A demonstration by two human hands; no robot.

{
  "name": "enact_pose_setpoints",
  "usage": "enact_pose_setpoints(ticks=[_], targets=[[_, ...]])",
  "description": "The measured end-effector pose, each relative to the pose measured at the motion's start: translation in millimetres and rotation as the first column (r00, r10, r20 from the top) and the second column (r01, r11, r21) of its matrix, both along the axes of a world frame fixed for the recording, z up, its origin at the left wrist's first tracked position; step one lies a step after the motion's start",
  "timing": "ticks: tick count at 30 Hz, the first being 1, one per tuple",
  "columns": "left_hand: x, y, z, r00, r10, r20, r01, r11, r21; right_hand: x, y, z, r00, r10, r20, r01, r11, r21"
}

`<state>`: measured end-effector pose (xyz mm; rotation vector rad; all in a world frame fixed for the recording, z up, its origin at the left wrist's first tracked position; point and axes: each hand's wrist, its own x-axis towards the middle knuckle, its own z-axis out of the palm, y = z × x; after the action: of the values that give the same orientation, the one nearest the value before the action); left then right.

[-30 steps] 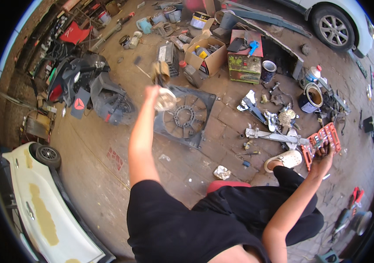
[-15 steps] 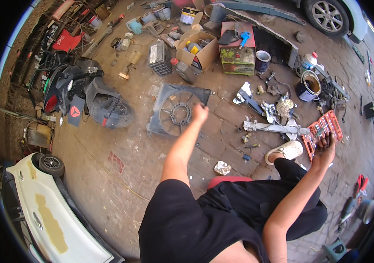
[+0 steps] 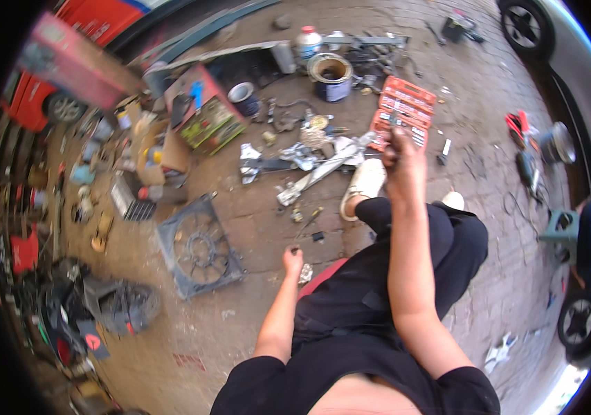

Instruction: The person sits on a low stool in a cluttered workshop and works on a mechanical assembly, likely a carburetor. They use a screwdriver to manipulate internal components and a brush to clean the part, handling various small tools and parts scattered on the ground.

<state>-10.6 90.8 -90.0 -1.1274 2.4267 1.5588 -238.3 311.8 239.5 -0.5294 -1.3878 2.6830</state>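
My left hand (image 3: 293, 259) is closed above the paving, near a crumpled silvery wad (image 3: 306, 274) and to the right of a dark plastic radiator fan shroud (image 3: 202, 247). What its fingers hold, if anything, is hidden. In front of me my right hand (image 3: 403, 160) is raised with its fingers curled, just before an open orange socket-set case (image 3: 406, 93). Something small shows by the fingertips, too blurred to name. A silvery metal window regulator rail (image 3: 324, 170) lies to the left of this hand, beside my pale clog (image 3: 365, 185).
Ahead stand an open paint can (image 3: 330, 76) and a white bottle with a red cap (image 3: 308, 43). A battery (image 3: 133, 198), a cardboard box (image 3: 165, 155) and a motor scooter (image 3: 112, 304) are left. A corded power tool (image 3: 527, 169) lies right, near a green stool (image 3: 560, 227).
The view has swung to the right. My left hand has come back from the fan shroud toward my body. My right hand stays near the orange case, its fingers still curled.
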Motion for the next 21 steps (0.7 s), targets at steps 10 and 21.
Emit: enact_pose_setpoints(ticks=[10, 21], targets=[[-48.1, 0.9, -22.7, 0.968, -0.248, 0.026, 0.243, 0.962, 0.128, 38.3, 142.3, 80.8, 0.905, -0.391, -0.168, 0.391, 0.920, -0.035], [-280.7, 118.1, 302.8, 0.845, -0.200, -0.496, 0.430, 0.805, 0.409, -98.0, 339.2, -24.8, 0.977, -0.213, 0.017, 0.085, 0.460, 0.884]])
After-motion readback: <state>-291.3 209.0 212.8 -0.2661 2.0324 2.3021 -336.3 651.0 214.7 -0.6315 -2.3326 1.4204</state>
